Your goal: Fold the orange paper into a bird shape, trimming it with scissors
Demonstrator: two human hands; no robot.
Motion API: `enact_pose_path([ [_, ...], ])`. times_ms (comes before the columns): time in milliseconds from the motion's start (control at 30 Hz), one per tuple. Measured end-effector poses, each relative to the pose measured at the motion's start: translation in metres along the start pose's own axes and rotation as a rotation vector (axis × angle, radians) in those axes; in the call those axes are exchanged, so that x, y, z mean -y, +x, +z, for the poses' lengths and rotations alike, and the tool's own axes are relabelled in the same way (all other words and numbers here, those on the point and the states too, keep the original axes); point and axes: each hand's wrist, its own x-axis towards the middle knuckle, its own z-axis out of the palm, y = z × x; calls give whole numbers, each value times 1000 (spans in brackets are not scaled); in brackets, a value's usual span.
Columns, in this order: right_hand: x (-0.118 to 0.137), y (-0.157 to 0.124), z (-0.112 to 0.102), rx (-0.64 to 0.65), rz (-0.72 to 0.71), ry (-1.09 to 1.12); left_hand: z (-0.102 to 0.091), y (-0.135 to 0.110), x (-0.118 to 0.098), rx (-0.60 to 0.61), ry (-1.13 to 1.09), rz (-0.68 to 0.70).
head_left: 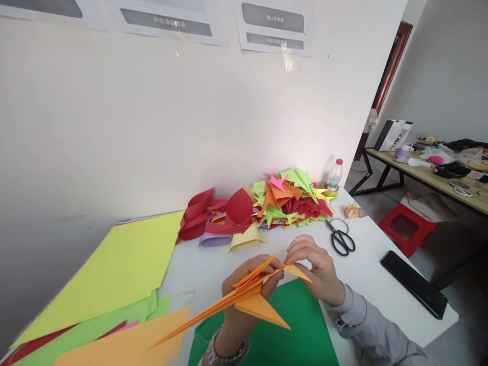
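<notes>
An orange folded paper figure (pixel 244 300) with long pointed flaps hangs above the white table (pixel 366 274). My left hand (pixel 247 284) grips its body from below, fingers closed round the folds. My right hand (pixel 318 264) pinches a short pointed flap of the same figure at its far end. A green sheet (pixel 297 330) lies flat under both hands. A watch or bracelet shows on my left wrist.
A heap of folded paper shapes (pixel 290 201) in red, orange, green and pink lies by the wall. Black scissors (pixel 340 238), a water bottle (pixel 335 177) and a black phone (pixel 414 283) lie right. Large coloured sheets (pixel 114 269) are stacked left. A red stool (pixel 406 229) stands beyond the table.
</notes>
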Motion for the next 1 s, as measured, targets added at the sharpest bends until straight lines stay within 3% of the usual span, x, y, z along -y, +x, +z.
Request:
enact_pose_path([
  [733, 1, 2, 2, -9, -41, -6, -1, -6, 8, 13, -61, 2],
  [1000, 3, 3, -3, 81, -106, -65, -1, -4, 3, 63, -129, -24],
])
